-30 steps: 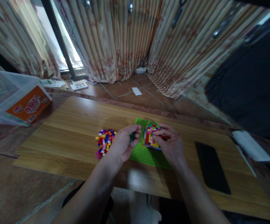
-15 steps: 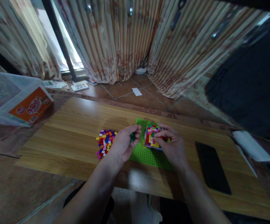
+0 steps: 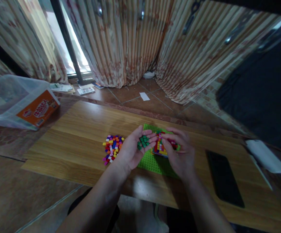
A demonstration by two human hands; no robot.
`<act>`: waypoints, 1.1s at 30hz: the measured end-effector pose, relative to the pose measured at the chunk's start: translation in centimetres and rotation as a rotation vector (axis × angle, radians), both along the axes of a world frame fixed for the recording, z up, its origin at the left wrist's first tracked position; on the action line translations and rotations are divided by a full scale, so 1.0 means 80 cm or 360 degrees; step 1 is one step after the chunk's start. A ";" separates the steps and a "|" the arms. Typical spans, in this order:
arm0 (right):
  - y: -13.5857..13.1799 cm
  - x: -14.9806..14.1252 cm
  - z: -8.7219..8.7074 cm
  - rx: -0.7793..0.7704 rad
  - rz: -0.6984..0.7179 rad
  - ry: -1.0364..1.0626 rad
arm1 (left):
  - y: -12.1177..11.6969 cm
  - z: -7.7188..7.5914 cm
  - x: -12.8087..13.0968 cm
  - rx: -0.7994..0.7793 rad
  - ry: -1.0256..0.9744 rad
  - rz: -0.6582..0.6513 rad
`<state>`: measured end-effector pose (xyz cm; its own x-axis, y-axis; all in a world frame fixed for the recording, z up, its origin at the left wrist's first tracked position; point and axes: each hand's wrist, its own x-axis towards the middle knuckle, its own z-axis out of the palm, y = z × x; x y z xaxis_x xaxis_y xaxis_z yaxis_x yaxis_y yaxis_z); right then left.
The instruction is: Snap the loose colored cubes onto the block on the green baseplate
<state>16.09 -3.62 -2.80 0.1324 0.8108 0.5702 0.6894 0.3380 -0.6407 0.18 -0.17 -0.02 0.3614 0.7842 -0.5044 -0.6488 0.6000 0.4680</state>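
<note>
Several small green bricks (image 3: 143, 142) lie in the upturned palm of my left hand (image 3: 131, 150), its fingers loosely curled and stretched to the right around them. My right hand (image 3: 180, 153) hovers over a multicoloured brick build (image 3: 159, 148), its thumb and fingers a little apart and close to my left fingertips. No brick shows between those fingers. Under the build is a bright green studded baseplate (image 3: 152, 164). The right side of the build is partly hidden by my right hand. To the left of my left hand a loose pile of mixed coloured bricks (image 3: 111, 147) is spread on the table.
The wooden table (image 3: 70, 139) runs across the view. A black phone-like slab (image 3: 224, 178) lies at its right, with a white object (image 3: 267, 156) beyond. A clear plastic bin (image 3: 16, 97) with an orange label stands at the left. Striped curtains (image 3: 121, 42) hang behind.
My left hand has opened out, so the green bricks show in its palm. My right hand has drawn up from the build and its fingers have loosened. The view has shifted slightly.
</note>
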 end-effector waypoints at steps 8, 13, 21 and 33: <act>-0.002 -0.014 -0.001 -0.0090 0.0153 -0.0384 | -0.002 -0.002 -0.001 -0.0003 -0.0061 -0.0076; 0.000 -0.020 -0.003 -0.0051 0.0172 -0.0503 | -0.003 -0.004 0.000 -0.0028 -0.0152 -0.0121; -0.001 -0.021 -0.005 -0.0021 0.0184 -0.0522 | -0.001 -0.007 0.001 -0.0067 -0.0264 -0.0127; -0.002 -0.018 0.002 -0.0064 0.0149 -0.0496 | -0.002 -0.001 -0.001 -0.0089 -0.0103 -0.0101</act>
